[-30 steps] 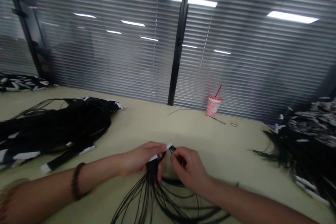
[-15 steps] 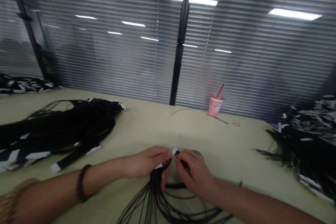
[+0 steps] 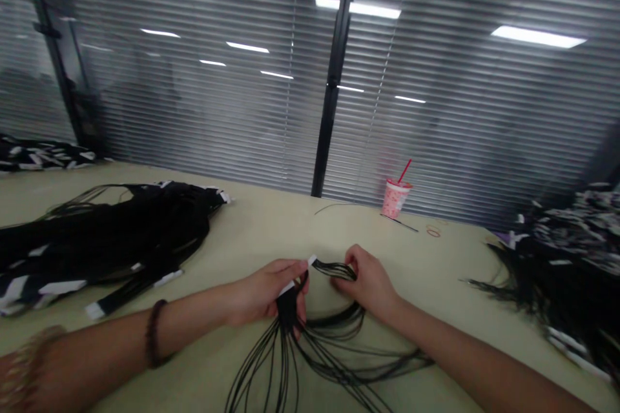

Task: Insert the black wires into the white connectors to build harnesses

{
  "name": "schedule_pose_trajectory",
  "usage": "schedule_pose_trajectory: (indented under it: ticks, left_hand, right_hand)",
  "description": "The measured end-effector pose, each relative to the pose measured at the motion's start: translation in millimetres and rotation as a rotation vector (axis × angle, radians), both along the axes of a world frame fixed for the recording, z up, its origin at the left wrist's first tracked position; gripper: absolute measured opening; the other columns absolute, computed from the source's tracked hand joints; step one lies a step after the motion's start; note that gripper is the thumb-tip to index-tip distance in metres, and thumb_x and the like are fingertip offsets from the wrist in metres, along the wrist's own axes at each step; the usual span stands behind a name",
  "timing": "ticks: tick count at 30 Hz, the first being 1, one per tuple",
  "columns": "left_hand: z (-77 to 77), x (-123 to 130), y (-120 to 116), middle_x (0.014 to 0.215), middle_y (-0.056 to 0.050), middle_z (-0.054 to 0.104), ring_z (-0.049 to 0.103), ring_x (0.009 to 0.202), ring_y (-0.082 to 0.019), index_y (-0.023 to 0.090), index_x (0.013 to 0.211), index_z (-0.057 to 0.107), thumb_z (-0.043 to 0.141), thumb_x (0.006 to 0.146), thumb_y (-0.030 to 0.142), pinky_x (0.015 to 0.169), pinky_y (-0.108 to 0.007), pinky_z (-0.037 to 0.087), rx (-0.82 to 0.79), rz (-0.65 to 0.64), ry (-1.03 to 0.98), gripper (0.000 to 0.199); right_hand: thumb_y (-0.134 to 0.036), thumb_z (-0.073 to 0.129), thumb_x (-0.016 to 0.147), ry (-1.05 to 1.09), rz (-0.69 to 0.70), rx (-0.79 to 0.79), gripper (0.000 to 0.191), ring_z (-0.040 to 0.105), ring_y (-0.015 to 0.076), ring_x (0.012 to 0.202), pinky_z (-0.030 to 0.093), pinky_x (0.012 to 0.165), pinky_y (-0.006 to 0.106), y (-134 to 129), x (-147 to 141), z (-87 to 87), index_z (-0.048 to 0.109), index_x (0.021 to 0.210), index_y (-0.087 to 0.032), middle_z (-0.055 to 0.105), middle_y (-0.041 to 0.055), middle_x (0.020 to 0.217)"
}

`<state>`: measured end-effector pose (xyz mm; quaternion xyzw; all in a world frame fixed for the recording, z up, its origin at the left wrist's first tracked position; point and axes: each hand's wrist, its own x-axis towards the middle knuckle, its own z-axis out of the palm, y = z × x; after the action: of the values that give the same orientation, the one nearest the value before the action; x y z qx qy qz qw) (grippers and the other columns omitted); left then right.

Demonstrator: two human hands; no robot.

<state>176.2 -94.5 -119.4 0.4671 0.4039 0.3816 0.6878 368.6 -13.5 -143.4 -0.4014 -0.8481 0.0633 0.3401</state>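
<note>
My left hand (image 3: 278,287) is closed on a bundle of thin black cables (image 3: 288,310) near its white-banded end. Between its thumb and fingers it also pinches a white end piece (image 3: 312,261) from which more black strands run to the right. Those strands pass into my right hand (image 3: 368,277), whose fingers are closed round them a short way along. Below both hands the loose cables fan out and curve over the table (image 3: 421,310). The right fingertips are partly hidden by the hand itself.
A large heap of black cables with white ends (image 3: 145,232) lies at left, and another dark heap (image 3: 571,284) at right. At the back stand a pink cup with a red straw (image 3: 396,199), a thin pen-like stick (image 3: 402,224) and rubber bands (image 3: 433,231). Blinds (image 3: 232,110) rise behind.
My right hand has slid right along the strands, away from the left hand, so a stretch of them now shows between the hands. My left hand keeps its hold on the bundle.
</note>
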Motion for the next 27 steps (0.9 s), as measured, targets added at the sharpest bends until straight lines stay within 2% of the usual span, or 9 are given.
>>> schedule_pose_trajectory:
  ticks: [3, 7, 10, 12, 16, 21, 23, 27]
  left_hand:
    - [0.8, -2.0, -0.1, 0.052, -0.005, 0.061, 0.057, 0.044, -0.016, 0.016, 0.076, 0.049, 0.039, 0.079, 0.047, 0.042, -0.026, 0.045, 0.009, -0.025, -0.015, 0.033]
    - [5.5, -2.1, -2.8, 0.071, -0.011, 0.065, 0.059, 0.051, -0.017, 0.015, 0.081, 0.049, 0.038, 0.080, 0.047, 0.041, -0.026, 0.046, 0.014, -0.062, -0.001, 0.034]
    - [9.7, -1.1, -5.1, 0.088, -0.014, 0.065, 0.061, 0.053, -0.017, 0.015, 0.084, 0.047, 0.038, 0.079, 0.048, 0.040, -0.023, 0.045, 0.011, -0.064, -0.009, 0.034]
    - [11.7, 0.0, -6.7, 0.091, -0.014, 0.064, 0.060, 0.051, -0.015, 0.016, 0.084, 0.046, 0.038, 0.079, 0.048, 0.039, -0.023, 0.044, 0.021, -0.054, -0.019, 0.034]
    - [13.1, 3.0, -8.7, 0.083, -0.013, 0.066, 0.054, 0.041, -0.011, 0.017, 0.081, 0.045, 0.037, 0.079, 0.050, 0.036, -0.022, 0.043, 0.048, -0.011, -0.039, 0.034]
    - [10.8, 4.1, -5.6, 0.052, -0.005, 0.061, 0.052, 0.039, -0.013, 0.017, 0.075, 0.045, 0.035, 0.079, 0.051, 0.037, -0.023, 0.044, 0.048, -0.009, -0.047, 0.035]
    - [9.5, 3.6, -3.6, 0.049, -0.003, 0.060, 0.052, 0.039, -0.013, 0.018, 0.074, 0.044, 0.035, 0.079, 0.052, 0.038, -0.023, 0.043, 0.067, 0.022, -0.047, 0.036]
    - [6.5, 3.0, -1.6, 0.055, -0.006, 0.063, 0.055, 0.045, -0.015, 0.018, 0.075, 0.044, 0.034, 0.078, 0.054, 0.043, -0.027, 0.045, 0.068, 0.035, -0.023, 0.038]
  right_hand:
    - [-0.031, 0.060, 0.062, 0.104, 0.005, -0.110, 0.025, 0.046, 0.0122, 0.060, 0.032, 0.053, 0.022, 12.6, 2.5, -3.0, 0.049, 0.080, -0.017, 0.053, 0.0004, 0.069]
    - [-0.028, 0.053, 0.067, 0.289, 0.120, -0.384, 0.012, 0.046, 0.0104, 0.052, 0.032, 0.048, 0.021, 21.2, 0.1, -4.0, 0.052, 0.068, -0.016, 0.053, -0.0013, 0.057]
    - [-0.031, 0.052, 0.068, 0.470, 0.079, -0.521, 0.017, 0.041, 0.0087, 0.046, 0.027, 0.043, 0.020, 23.1, -1.8, -0.8, 0.052, 0.060, -0.015, 0.047, -0.0032, 0.049]
    - [-0.034, 0.054, 0.067, 0.560, 0.062, -0.569, 0.021, 0.039, 0.0080, 0.045, 0.026, 0.043, 0.020, 23.1, -2.2, 1.4, 0.052, 0.059, -0.014, 0.046, -0.0038, 0.047]
    - [-0.037, 0.062, 0.062, 0.610, 0.110, -0.641, 0.025, 0.035, 0.0066, 0.043, 0.021, 0.042, 0.020, 22.8, -2.0, 2.9, 0.052, 0.059, -0.014, 0.043, -0.0055, 0.045]
    - [-0.035, 0.069, 0.055, 0.651, 0.158, -0.685, 0.028, 0.034, 0.0053, 0.044, 0.020, 0.043, 0.020, 23.5, -1.3, 0.9, 0.052, 0.062, -0.013, 0.047, -0.0052, 0.049]
    - [-0.033, 0.071, 0.053, 0.665, 0.174, -0.701, 0.028, 0.037, 0.0055, 0.046, 0.022, 0.044, 0.020, 23.4, -0.1, 0.2, 0.052, 0.062, -0.013, 0.049, -0.0045, 0.052]
    - [-0.031, 0.072, 0.053, 0.687, 0.192, -0.728, 0.028, 0.039, 0.0057, 0.047, 0.023, 0.045, 0.019, 23.1, 2.3, 0.3, 0.053, 0.064, -0.013, 0.050, -0.0041, 0.053]
